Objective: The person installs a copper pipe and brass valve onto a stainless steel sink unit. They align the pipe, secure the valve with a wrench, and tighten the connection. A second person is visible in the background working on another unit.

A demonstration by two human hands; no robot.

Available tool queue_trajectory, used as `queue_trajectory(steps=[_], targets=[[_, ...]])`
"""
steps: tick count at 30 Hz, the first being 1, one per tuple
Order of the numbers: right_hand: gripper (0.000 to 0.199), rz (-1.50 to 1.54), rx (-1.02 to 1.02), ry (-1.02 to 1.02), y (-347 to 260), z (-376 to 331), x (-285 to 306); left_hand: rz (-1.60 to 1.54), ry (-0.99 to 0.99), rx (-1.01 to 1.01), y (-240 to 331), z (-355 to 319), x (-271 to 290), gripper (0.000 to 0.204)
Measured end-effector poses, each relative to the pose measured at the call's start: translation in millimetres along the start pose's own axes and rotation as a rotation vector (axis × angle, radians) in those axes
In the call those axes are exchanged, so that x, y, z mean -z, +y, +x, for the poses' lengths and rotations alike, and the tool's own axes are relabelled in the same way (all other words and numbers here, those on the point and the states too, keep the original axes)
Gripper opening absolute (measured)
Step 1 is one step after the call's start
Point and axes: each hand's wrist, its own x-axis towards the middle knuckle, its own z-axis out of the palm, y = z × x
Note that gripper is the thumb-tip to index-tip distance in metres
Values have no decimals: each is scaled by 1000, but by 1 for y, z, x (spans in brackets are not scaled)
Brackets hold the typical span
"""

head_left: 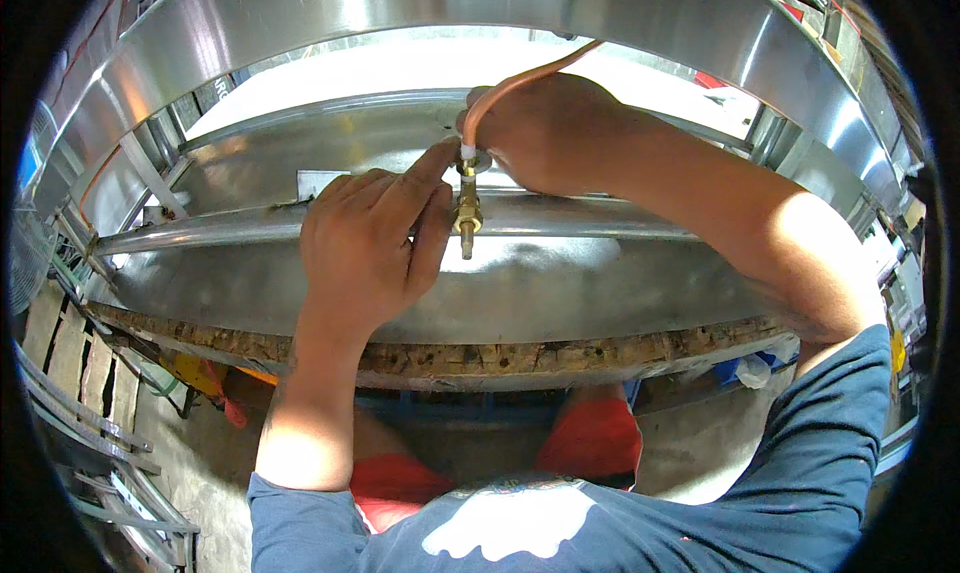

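Brass fitting [467, 211], central, hanging upright before a horizontal metal bar [210, 234], below a bent copper tube [520, 76]. Left hand [370, 235]: index finger extended to the fitting's upper end, thumb alongside. Right hand [548, 131]: fingers curled behind the tube. Whether either pinches cannot be told. Nearer: wooden edge [500, 357].

The head view looks from above and behind the fingers [430, 238], close to them, facing steeply down and slightly forward. They sit just above its centre. Its wide fisheye field takes in the wearer's shirt [650, 523] on the near side of the fingers and, beyond them, a metal band [470, 3] arching across the top.
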Motion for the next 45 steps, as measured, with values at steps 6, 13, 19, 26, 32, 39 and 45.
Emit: queue_trajectory(steps=[6, 13, 19, 26, 32, 39, 45], targets=[[17, -156, -133, -115, -22, -18, 40, 20, -6, -4, -1, 1, 2, 34], [8, -355, -90, -99, -74, -50, 67, 89, -15, -6, -2, 1, -2, 38], [14, -461, -213, -67, -38, -51, 56, 32, -5, 47, 0, -2, -5, 41], [24, -288, -192, -135, -17, -8, 17, 108, -19, 13, 0, 1, -4, 38], [26, -72, -70, 10, -6, 0, 2, 107, -11, 46, 2, -1, -5, 31], [26, 22, -3, 94, 1, 15, -13, 75, 34, 9, 1, 2, -5, 28], [23, 92, 37, 157, 2, 20, -21, 87, -50, 47, 6, 2, -1, 32]])
